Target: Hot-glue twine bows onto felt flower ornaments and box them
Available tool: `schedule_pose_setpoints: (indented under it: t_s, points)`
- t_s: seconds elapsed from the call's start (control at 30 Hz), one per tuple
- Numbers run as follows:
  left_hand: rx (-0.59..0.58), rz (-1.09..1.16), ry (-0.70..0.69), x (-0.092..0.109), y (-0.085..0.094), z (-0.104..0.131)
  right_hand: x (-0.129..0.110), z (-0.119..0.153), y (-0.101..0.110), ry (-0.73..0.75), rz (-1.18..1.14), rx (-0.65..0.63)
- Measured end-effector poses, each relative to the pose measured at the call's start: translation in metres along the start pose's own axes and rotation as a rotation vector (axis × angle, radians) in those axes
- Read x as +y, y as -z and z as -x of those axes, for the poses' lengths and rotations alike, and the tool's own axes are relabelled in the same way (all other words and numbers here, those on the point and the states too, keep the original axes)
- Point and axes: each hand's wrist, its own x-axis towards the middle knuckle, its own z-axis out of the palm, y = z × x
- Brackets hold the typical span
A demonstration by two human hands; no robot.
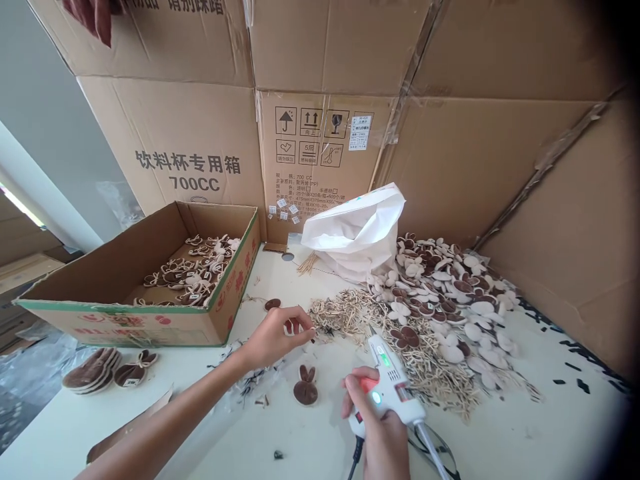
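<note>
My right hand [377, 427] is wrapped round the handle of a white hot glue gun [387, 370], its nozzle pointing up and away from me. A glue stick [431, 450] juts from its rear. Over the table my left hand [283, 337] is closed in a pinch; whatever its fingertips hold is too small to make out. Between the hands, nearer me, a brown felt bunny-head piece [305, 392] lies flat. Just past the left fingers begins a heap of short beige cord pieces [345, 310]. Beyond the glue gun sits another brown bunny piece [406, 337].
A cardboard box [150, 325] with bunny pieces stands at the left. Stacked brown pieces [93, 369] lie before it. A pile of felt pieces [465, 293] and a white bag [355, 233] are at the back right. Cardboard panels [320, 53] wall the far side.
</note>
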Motion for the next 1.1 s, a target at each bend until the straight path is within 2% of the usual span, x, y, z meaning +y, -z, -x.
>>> schedule_pose_setpoints:
  t_s: [0.23, 0.4, 0.63, 0.77, 0.93, 1.1]
  points:
    - [0.057, 0.237, 0.063, 0.000, 0.005, -0.015, -0.013, -0.008, -0.035, -0.009, 0.009, -0.080]
    - [0.080, 0.355, 0.129, -0.004, 0.008, -0.017, -0.016, -0.017, -0.040, -0.035, 0.044, -0.191]
    - [0.071, 0.543, 0.245, -0.002, 0.010, 0.000, 0.002, -0.039, -0.041, -0.080, 0.121, -0.339]
    - [0.060, 0.651, 0.313, 0.005, 0.011, 0.014, 0.002, -0.042, -0.048, -0.088, 0.150, -0.383]
    - [0.052, 0.751, 0.293, 0.011, 0.009, 0.030, -0.005, -0.039, -0.055, -0.111, 0.118, -0.437]
    - [0.049, 0.757, 0.277, 0.010, 0.001, 0.037, -0.006, -0.037, -0.053, -0.186, 0.065, -0.465]
